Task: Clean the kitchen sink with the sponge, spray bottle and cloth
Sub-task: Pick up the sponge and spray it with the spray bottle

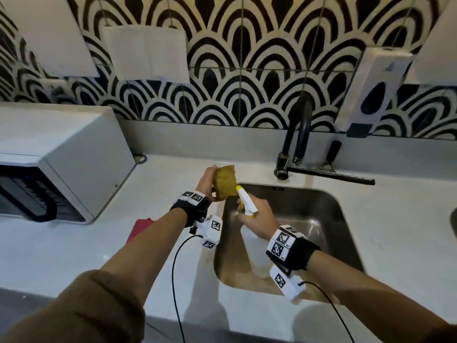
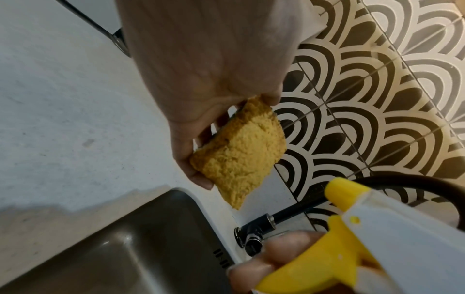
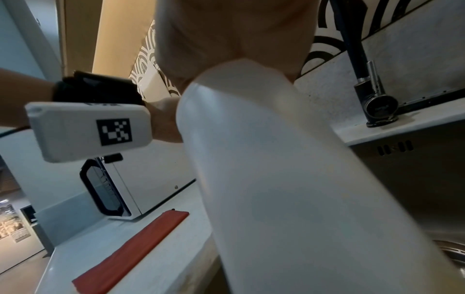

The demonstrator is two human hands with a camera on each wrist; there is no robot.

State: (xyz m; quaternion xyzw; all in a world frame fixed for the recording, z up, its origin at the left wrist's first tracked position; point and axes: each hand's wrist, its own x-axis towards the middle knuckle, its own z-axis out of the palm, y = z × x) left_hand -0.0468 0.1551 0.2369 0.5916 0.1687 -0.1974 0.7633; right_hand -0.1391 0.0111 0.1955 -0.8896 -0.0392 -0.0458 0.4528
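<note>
- The left hand (image 1: 206, 180) gripped the yellow sponge (image 1: 224, 180) at the frame's centre, above the sink's (image 1: 329, 219) upper-left corner.
- The right hand (image 1: 259, 219) clasped the spray bottle (image 1: 254, 253) over the basin, its nozzle just beside the sponge.
- The red cloth (image 1: 138, 229) lay on the counter (image 1: 74, 256), left of the sink.

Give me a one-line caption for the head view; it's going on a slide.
Left hand holds a sponge while right hand aims a spray bottle at it over the sink.

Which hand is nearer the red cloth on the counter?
Left. The left hand holds the sponge just beyond the red cloth; the right hand is over the sink, farther away.
</note>
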